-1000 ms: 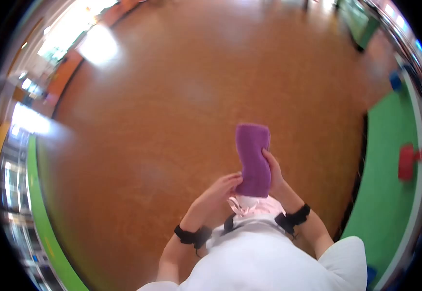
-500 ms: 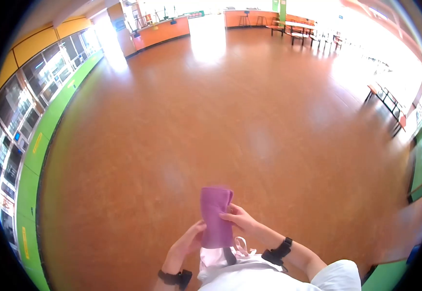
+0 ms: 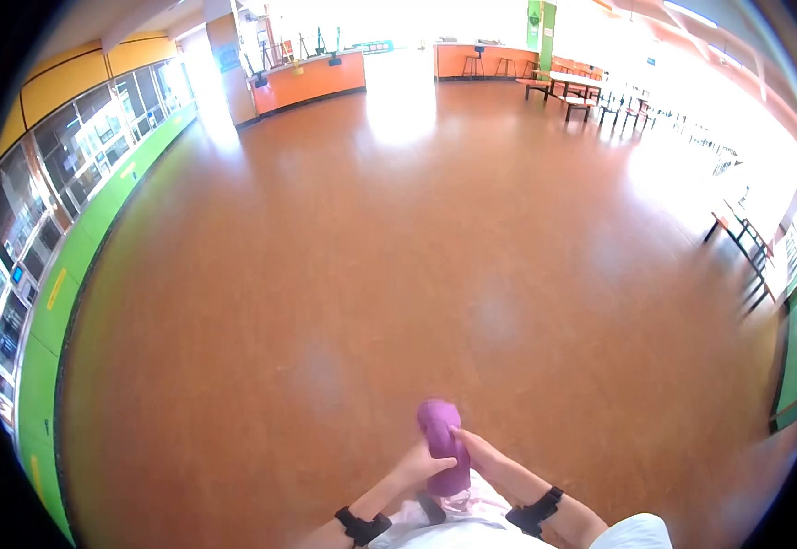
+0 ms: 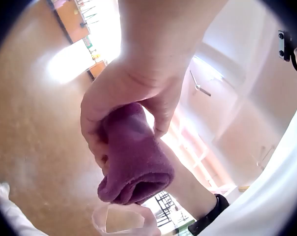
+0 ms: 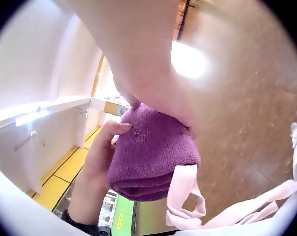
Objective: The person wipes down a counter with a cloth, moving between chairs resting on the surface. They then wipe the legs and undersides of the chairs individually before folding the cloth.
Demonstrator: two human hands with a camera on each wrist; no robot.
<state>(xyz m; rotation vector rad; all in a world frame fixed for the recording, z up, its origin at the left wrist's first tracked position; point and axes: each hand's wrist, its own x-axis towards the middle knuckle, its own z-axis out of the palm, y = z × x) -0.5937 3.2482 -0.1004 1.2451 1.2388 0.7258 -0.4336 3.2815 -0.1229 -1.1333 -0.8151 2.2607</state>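
Note:
A purple towel [image 3: 440, 419], bundled into a thick roll, is held upright in front of the body. My left hand [image 3: 422, 465] grips it from the left, thumb across its near side. From the right, my right hand [image 3: 477, 446] grips it a little higher up. Rolled layers of the towel [image 4: 136, 167] show at its lower end in the left wrist view. In the right wrist view, the left thumb presses the side of the towel [image 5: 153, 147], and the right fingers are mostly hidden behind the wrist. A pale pink tie [image 5: 183, 191] hangs by the roll's lower end.
Brown floor [image 3: 371, 274] spreads ahead. A low green wall [image 3: 69, 284] runs along the left under windows. Orange counters [image 3: 311, 82] stand at the far end, with tables and benches [image 3: 577, 87] at the far right and another bench [image 3: 742, 242] nearer.
The head view has tilted up from the floor to the wider room. The towel has gone from a long flat strip to a narrow, compact roll, with both hands closer together around it.

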